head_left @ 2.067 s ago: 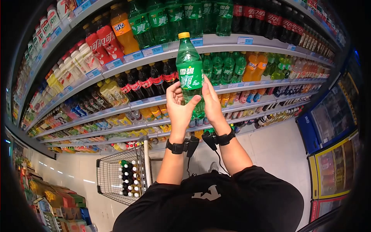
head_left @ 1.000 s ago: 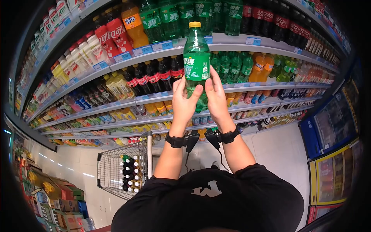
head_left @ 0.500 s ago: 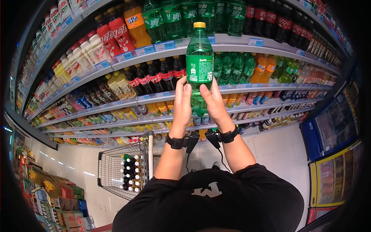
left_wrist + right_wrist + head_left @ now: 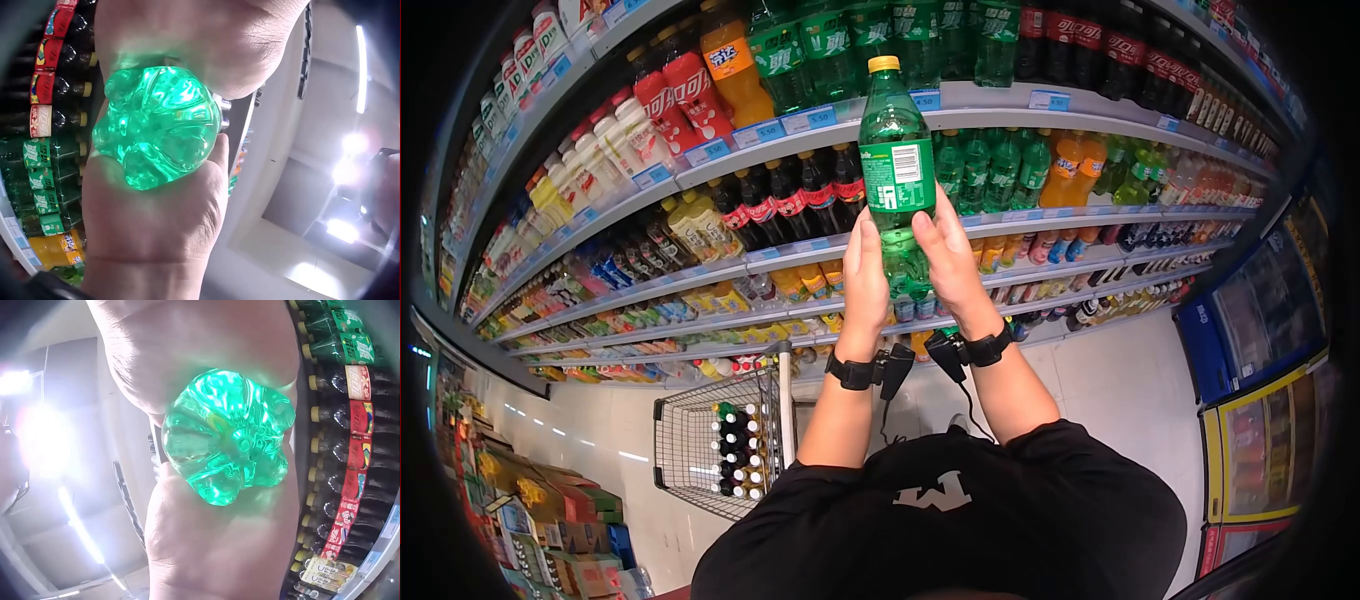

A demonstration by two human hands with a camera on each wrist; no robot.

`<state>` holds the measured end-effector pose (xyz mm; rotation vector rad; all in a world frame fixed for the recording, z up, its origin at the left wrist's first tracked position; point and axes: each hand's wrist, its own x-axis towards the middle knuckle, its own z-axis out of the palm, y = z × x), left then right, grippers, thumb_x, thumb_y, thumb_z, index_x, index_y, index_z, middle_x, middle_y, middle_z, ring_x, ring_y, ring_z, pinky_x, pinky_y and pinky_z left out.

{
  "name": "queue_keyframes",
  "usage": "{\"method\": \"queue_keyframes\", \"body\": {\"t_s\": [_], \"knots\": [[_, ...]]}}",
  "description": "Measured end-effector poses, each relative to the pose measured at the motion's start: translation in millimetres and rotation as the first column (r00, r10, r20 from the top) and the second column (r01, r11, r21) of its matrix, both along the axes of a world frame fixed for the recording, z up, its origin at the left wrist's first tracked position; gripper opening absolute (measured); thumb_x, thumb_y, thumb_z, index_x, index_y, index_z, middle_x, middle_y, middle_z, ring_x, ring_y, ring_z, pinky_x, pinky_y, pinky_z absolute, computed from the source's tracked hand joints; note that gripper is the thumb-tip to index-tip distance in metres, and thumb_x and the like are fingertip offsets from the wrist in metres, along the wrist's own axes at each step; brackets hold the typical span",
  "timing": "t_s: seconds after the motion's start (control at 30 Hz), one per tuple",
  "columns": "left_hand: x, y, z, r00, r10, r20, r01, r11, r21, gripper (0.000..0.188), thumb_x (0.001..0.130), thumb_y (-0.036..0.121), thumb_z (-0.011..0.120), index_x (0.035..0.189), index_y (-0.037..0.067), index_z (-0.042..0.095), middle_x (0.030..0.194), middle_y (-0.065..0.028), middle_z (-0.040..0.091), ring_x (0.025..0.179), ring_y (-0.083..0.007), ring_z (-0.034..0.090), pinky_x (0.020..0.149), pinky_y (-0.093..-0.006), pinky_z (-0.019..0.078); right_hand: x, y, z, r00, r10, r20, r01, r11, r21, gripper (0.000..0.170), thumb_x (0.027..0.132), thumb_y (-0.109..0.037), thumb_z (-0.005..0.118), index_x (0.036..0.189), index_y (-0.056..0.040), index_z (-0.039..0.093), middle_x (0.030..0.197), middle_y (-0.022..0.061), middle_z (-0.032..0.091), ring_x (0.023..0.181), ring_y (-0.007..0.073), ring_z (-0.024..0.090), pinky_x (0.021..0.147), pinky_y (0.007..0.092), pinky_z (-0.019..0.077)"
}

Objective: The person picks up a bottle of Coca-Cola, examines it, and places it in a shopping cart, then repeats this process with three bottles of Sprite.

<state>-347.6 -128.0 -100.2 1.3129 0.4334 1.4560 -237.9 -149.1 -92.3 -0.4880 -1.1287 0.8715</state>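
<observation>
A green Sprite bottle (image 4: 896, 140) with a yellow cap stands upright between both hands, in front of the shelves. Its label's back side, with a white barcode, faces the head camera. My left hand (image 4: 866, 272) holds the lower body from the left, thumb pointing up along it. From the right, my right hand (image 4: 950, 258) grips the same lower part, with the thumb across the front just under the label. In the left wrist view the lobed green bottle base (image 4: 162, 128) shows between the palms; the right wrist view shows that base (image 4: 231, 437) too.
Shelves of drinks fill the area ahead, with a row of large green bottles (image 4: 830, 45) on top and cola bottles (image 4: 785, 195) below. A wire shopping cart (image 4: 685, 440) holding several bottles stands at the left. Blue and yellow coolers (image 4: 1245, 320) line the right.
The bottle has been turned about its upright axis between the hands: its front label has swung away and the barcode side has come round. Bottle and hands sit slightly further left than half a second ago.
</observation>
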Motion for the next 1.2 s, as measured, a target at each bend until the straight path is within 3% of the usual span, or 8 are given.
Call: {"method": "queue_keyframes", "body": {"t_s": [0.07,0.23,0.33,0.6,0.8,0.9,1.13,1.2], "knots": [[-4.7,6.2,-5.1,0.993,-0.112,-0.031,0.114,0.99,0.088,0.057,0.102,0.044,0.044,0.135,-0.003,0.047,0.128,-0.0103,0.054,0.117,-0.0173,0.051,0.102,-0.0319,0.0378,1.1,-0.2,0.7,0.994,-0.002,0.106,0.001,1.0,0.01,0.069,0.098,-0.027,0.058,0.15,0.0014,0.022,0.144,0.0107,0.041,0.13,0.0161,0.04,0.109,0.0305,0.0309],[-6.2,15.2,-11.2,0.989,-0.021,-0.145,0.038,0.993,0.116,0.051,0.096,0.025,0.063,0.136,-0.004,0.047,0.131,-0.0113,0.05,0.119,-0.0165,0.05,0.102,-0.0317,0.0387,1.5,-4.2,-1.3,0.997,-0.02,0.074,0.02,1.0,-0.012,0.067,0.099,-0.027,0.058,0.149,0.0012,0.025,0.144,0.011,0.04,0.132,0.0173,0.038,0.111,0.0321,0.0285],[0.6,2.0,2.5,0.999,-0.007,0.053,0.004,0.998,0.064,0.049,0.098,0.024,0.06,0.137,-0.003,0.047,0.124,-0.0108,0.056,0.113,-0.015,0.054,0.099,-0.0294,0.0407,3.8,-5.0,1.1,0.991,-0.098,0.086,0.097,0.995,0.02,0.07,0.098,-0.026,0.058,0.152,0.0008,0.02,0.15,0.013,0.035,0.137,0.019,0.033,0.114,0.0329,0.0243],[1.5,-1.3,-1.0,1.0,-0.013,-0.015,0.014,0.998,0.067,0.051,0.098,0.036,0.059,0.133,0.0,0.048,0.124,-0.0077,0.056,0.115,-0.0136,0.051,0.1,-0.0305,0.0391,9.5,1.6,-3.0,0.994,-0.01,0.111,0.01,1.0,0.005,0.08,0.095,-0.026,0.063,0.153,0.001,0.016,0.153,0.0138,0.03,0.14,0.0208,0.03,0.115,0.0339,0.0218],[-5.4,6.0,-1.1,0.996,0.068,-0.064,-0.054,0.98,0.193,0.05,0.094,0.021,0.066,0.132,-0.004,0.048,0.116,-0.0076,0.058,0.11,-0.0134,0.053,0.092,-0.0275,0.0439,2.4,-0.5,-1.7,0.994,-0.073,0.084,0.067,0.996,0.067,0.08,0.095,-0.03,0.062,0.153,0.0006,0.015,0.155,0.0146,0.026,0.144,0.021,0.022,0.117,0.0345,0.0171],[-4.1,-3.0,3.5,0.996,0.09,0.023,-0.091,0.995,0.038,0.045,0.095,0.018,0.063,0.13,-0.006,0.049,0.113,-0.0065,0.06,0.107,-0.013,0.056,0.091,-0.0268,0.0446,3.3,-7.8,6.6,0.999,-0.052,-0.001,0.052,0.998,0.038,0.079,0.096,-0.031,0.06,0.153,0.0003,0.015,0.157,0.0148,0.023,0.146,0.0205,0.017,0.117,0.0343,0.0142],[-3.2,-4.3,-6.0,0.998,0.029,0.054,-0.03,0.999,0.017,0.047,0.096,0.026,0.063,0.127,-0.006,0.05,0.114,-0.0069,0.061,0.105,-0.0123,0.055,0.093,-0.0275,0.044,3.3,-10.2,5.3,0.992,0.015,0.123,-0.012,1.0,-0.028,0.085,0.09,-0.03,0.069,0.151,0.0034,0.021,0.151,0.0155,0.034,0.14,0.0201,0.03,0.115,0.0333,0.0218],[-3.3,2.1,-12.3,1.0,-0.002,0.005,0.001,0.985,0.17,0.052,0.093,0.027,0.067,0.128,-0.007,0.051,0.114,-0.007,0.061,0.106,-0.0134,0.055,0.096,-0.0286,0.0431,-0.9,-13.2,6.4,0.996,-0.031,0.08,0.037,0.996,-0.077,0.088,0.087,-0.031,0.073,0.15,0.0052,0.022,0.148,0.0155,0.038,0.137,0.0197,0.034,0.113,0.0331,0.0246]]}}
